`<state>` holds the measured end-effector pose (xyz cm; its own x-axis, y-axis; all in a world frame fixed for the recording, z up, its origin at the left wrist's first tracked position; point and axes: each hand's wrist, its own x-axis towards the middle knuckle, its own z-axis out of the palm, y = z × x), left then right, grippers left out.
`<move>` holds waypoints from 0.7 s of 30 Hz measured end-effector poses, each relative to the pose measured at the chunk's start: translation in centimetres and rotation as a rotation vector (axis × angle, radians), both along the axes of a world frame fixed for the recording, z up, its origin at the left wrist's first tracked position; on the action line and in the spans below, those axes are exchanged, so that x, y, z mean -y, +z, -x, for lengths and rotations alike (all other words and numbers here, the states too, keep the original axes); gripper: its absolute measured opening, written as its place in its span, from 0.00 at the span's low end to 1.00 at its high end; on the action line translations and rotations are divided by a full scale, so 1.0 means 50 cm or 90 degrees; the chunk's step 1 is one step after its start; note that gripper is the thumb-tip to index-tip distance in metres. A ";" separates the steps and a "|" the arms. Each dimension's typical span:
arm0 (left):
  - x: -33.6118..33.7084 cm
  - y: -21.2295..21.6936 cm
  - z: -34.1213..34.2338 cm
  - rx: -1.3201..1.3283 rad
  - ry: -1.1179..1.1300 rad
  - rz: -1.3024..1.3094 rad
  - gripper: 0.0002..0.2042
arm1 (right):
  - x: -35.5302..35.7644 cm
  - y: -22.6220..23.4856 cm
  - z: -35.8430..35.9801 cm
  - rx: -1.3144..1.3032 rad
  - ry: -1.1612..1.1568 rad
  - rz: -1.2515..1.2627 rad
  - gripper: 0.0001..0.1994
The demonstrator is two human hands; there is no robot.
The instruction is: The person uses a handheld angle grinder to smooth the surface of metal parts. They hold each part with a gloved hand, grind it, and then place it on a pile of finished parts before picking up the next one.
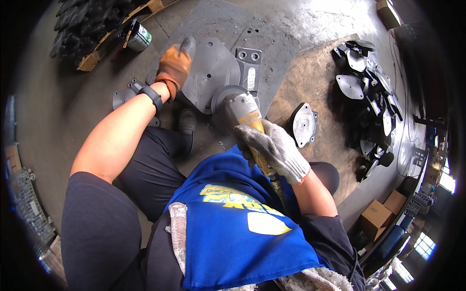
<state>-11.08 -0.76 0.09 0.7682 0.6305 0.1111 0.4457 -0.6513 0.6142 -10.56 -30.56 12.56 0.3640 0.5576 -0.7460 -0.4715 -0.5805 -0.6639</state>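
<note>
A grey metal plate (211,72) is being ground on the workshop floor.

Head view: the plate is pinned flat by the left hand (174,65) in its orange glove; the grinder (238,109), at the plate's near edge, is gripped tight by the right hand (274,150). A kickback could drive the plate from under the palm. The wheel's contact is hidden by its guard.

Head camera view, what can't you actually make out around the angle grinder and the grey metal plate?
- Grinding disc: hidden under the grey guard of the yellow-handled angle grinder, so its contact with the flat grey metal plate is unseen.
- Right hand in a grey knit glove: palm and grinder switch covered.
- Left hand in an orange leather glove: fingertips blurred against the plate.
- Pile of dark metal parts: too small and distorted near the rim to count.
</note>
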 end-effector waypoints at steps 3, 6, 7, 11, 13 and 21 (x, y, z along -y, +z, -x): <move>-0.005 -0.016 0.008 0.034 -0.015 -0.031 0.31 | 0.000 -0.010 0.002 -0.023 -0.033 -0.054 0.20; -0.003 -0.017 0.005 0.048 -0.009 0.009 0.32 | 0.009 -0.017 0.007 0.005 -0.008 -0.032 0.19; -0.001 -0.015 0.003 0.049 -0.001 0.035 0.32 | 0.013 -0.019 0.012 0.027 0.013 -0.010 0.19; 0.002 -0.011 0.004 0.043 -0.011 0.040 0.33 | 0.016 -0.057 0.031 0.089 -0.015 -0.007 0.24; 0.006 0.001 0.008 0.045 -0.008 0.056 0.33 | 0.000 -0.041 0.021 0.078 -0.027 -0.009 0.25; 0.003 -0.008 0.007 0.037 -0.006 0.048 0.33 | 0.026 -0.065 0.040 0.034 -0.027 -0.003 0.24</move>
